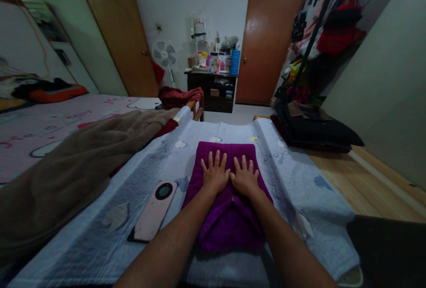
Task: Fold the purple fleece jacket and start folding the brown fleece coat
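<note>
A purple zip-up jacket (229,230) lies folded into a neat rectangle, its collar end nearest me and a zipper pull showing in the middle. My left hand (215,175) rests flat on its left half with the fingers spread. On the right half, my right hand (244,176) also lies flat, fingers apart, the two thumbs almost meeting at the centre line. Neither hand grips anything. Under the jacket is a pale blue patterned sheet (282,168). To the left of my forearm lies a pink phone (153,217), with its round camera ring facing up.
A brown fleece blanket (100,150) spreads along the left, beside a pink printed bed cover (49,124). Folded dark clothes (316,126) are stacked at the right on wooden boards (353,172). Farther back stand a fan (164,55) and a dark cabinet (203,84).
</note>
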Demonstrator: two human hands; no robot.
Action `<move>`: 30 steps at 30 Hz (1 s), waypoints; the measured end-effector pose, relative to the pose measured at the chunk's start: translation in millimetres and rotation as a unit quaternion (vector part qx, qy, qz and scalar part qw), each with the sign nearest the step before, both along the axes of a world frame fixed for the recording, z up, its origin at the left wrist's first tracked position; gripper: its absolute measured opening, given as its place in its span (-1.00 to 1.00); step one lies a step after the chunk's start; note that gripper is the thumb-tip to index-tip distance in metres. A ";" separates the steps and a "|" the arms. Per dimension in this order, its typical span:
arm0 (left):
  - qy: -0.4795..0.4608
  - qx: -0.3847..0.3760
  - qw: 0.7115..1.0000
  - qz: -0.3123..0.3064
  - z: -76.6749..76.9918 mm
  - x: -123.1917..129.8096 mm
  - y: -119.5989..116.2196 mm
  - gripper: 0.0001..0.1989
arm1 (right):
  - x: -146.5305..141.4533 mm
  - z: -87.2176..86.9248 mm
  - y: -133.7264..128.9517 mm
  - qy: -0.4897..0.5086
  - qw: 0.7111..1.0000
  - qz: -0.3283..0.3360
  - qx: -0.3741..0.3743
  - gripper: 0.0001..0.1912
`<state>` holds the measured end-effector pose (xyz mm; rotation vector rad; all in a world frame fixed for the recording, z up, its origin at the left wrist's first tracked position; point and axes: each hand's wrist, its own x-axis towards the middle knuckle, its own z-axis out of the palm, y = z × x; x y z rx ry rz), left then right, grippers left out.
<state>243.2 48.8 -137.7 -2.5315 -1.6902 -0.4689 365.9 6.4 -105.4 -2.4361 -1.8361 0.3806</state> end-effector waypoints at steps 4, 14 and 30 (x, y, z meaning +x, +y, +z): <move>-0.004 -0.005 1.000 -0.005 2.4 -0.7 -1.2 -0.36 | 6.2 32.8 23.9 0.034 0.999 0.037 -0.008 -0.40; 0.003 0.000 1.000 -0.014 5.4 -2.6 -3.8 -0.38 | -3.2 -0.4 64.1 0.011 0.983 -0.010 0.183 -0.47; -0.053 -0.041 0.998 -0.017 60.2 2.1 56.2 -0.51 | -5.3 -22.1 62.5 -0.026 0.975 -0.031 0.219 -0.45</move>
